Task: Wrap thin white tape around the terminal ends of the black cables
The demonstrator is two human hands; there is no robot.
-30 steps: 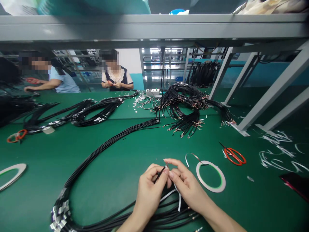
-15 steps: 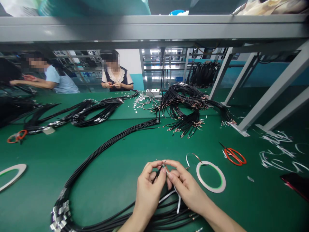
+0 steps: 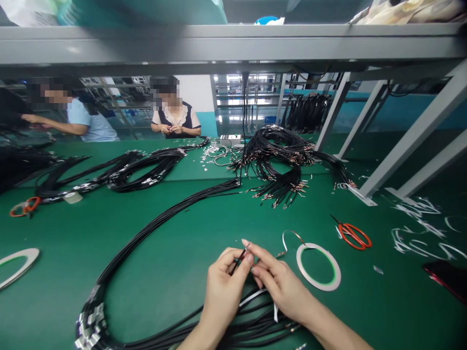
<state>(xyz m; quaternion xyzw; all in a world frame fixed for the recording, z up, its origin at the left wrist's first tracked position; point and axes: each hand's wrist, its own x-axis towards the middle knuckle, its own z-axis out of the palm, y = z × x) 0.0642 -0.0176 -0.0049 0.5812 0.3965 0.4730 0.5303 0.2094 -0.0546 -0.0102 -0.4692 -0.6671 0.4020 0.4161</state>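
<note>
Near the front middle of the green table, my left hand (image 3: 226, 279) is closed on a thin black cable (image 3: 238, 261), its end pointing up and away from me. My right hand (image 3: 279, 282) is closed right beside it, index fingertip against the cable's end. A short piece of copper tape appears to be between my fingers, mostly hidden. A white backing strip (image 3: 276, 312) hangs below my right hand. Under both hands lies a bundle of black cables (image 3: 164, 221), curving left and away. Right of my hands rests a tape roll (image 3: 337, 277) with a loose copper-coloured end.
Orange-handled scissors (image 3: 355, 236) lie to the right, near scattered white strips (image 3: 419, 243). Coiled black cables (image 3: 273, 141) are piled at the back. A second tape roll (image 3: 32, 255) is at the left edge. Metal legs (image 3: 412, 131) stand at right; two people sit across.
My right index finger has moved across the cable's end, and the copper strip seen there before is now mostly covered. The white strip below has shifted slightly right. My left hand stays nearly still.
</note>
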